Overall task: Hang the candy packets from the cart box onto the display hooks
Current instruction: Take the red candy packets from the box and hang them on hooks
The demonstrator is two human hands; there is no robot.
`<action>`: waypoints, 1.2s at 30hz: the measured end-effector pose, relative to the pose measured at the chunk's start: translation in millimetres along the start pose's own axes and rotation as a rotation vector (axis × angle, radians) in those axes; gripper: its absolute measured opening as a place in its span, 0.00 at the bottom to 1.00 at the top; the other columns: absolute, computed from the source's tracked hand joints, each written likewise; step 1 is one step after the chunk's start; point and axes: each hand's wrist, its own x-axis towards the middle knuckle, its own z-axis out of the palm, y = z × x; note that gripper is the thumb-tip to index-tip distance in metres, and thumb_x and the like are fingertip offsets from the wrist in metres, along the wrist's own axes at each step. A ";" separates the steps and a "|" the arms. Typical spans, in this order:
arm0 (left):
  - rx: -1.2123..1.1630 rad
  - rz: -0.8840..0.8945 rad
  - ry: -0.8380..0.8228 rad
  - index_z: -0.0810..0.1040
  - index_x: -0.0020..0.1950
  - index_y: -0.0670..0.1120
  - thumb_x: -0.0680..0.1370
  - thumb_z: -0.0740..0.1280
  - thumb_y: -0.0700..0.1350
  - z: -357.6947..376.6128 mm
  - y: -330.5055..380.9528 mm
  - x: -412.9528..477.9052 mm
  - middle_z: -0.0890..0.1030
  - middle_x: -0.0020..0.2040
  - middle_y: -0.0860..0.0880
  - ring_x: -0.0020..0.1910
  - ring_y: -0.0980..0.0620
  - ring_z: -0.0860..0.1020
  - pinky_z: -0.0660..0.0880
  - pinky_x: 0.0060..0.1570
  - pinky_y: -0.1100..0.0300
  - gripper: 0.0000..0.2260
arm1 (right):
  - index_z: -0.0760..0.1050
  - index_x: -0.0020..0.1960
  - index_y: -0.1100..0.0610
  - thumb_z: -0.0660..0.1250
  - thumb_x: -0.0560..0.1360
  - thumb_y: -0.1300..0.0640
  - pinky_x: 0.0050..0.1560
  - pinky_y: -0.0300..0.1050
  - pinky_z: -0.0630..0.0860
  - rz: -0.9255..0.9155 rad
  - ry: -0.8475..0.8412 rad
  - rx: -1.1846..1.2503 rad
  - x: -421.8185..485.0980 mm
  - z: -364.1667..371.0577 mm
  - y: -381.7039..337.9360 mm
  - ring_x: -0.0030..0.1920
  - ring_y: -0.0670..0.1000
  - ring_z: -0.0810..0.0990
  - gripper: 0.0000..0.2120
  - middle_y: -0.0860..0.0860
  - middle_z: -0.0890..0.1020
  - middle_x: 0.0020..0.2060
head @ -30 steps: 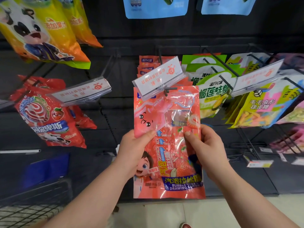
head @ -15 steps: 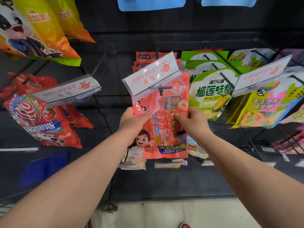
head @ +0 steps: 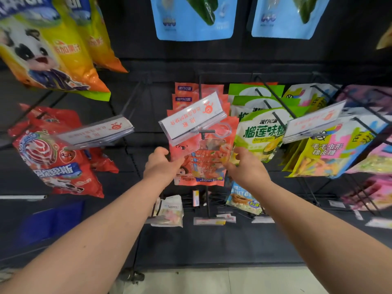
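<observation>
Pink candy packet (head: 203, 164), hands (head: 160, 166) (head: 246, 166) gripping its sides

Two blue pouches (head: 180, 30) are hung top centre; yellow panda bags (head: 70, 52) are seen upper left; red swirl bags (head: 53, 158) are hung beneath; green durian packs (head: 261, 132) are hung right of centre; pale floor tiles (head: 212, 281) are seen below.

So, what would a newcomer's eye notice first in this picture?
First, the left hand and the right hand gripping a red candy packet at the centre, just under a white label holder. Next, the big yellow panda bags at the upper left and the green durian packets just right of centre.
</observation>
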 end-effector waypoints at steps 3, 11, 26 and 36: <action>0.239 0.068 -0.011 0.67 0.69 0.47 0.75 0.68 0.57 -18.6 -1.7 -16.9 0.70 0.67 0.44 0.66 0.43 0.69 0.70 0.60 0.49 0.27 | 0.63 0.70 0.55 0.62 0.78 0.48 0.57 0.52 0.71 -0.084 0.003 -0.260 -19.7 -10.8 -5.8 0.66 0.57 0.70 0.24 0.55 0.71 0.66; 0.737 0.363 -0.118 0.63 0.73 0.49 0.74 0.59 0.67 -70.4 -9.2 -82.2 0.67 0.70 0.46 0.70 0.43 0.63 0.64 0.66 0.47 0.34 | 0.62 0.71 0.51 0.60 0.77 0.43 0.65 0.56 0.66 -0.202 -0.043 -0.599 -89.4 -22.8 -39.5 0.70 0.59 0.64 0.26 0.54 0.66 0.69; 0.835 0.462 -0.121 0.57 0.76 0.49 0.76 0.61 0.62 -126.7 -67.3 -170.7 0.61 0.74 0.47 0.75 0.43 0.56 0.59 0.71 0.45 0.33 | 0.61 0.73 0.49 0.60 0.76 0.41 0.69 0.56 0.62 -0.238 -0.050 -0.605 -216.2 5.2 -75.5 0.72 0.56 0.62 0.27 0.51 0.66 0.70; 0.827 0.396 -0.102 0.58 0.75 0.49 0.76 0.60 0.62 -136.2 -93.3 -234.0 0.63 0.73 0.47 0.74 0.43 0.58 0.60 0.69 0.46 0.31 | 0.59 0.73 0.48 0.59 0.78 0.43 0.70 0.55 0.62 -0.346 -0.092 -0.627 -271.0 7.7 -72.8 0.72 0.55 0.62 0.26 0.49 0.65 0.70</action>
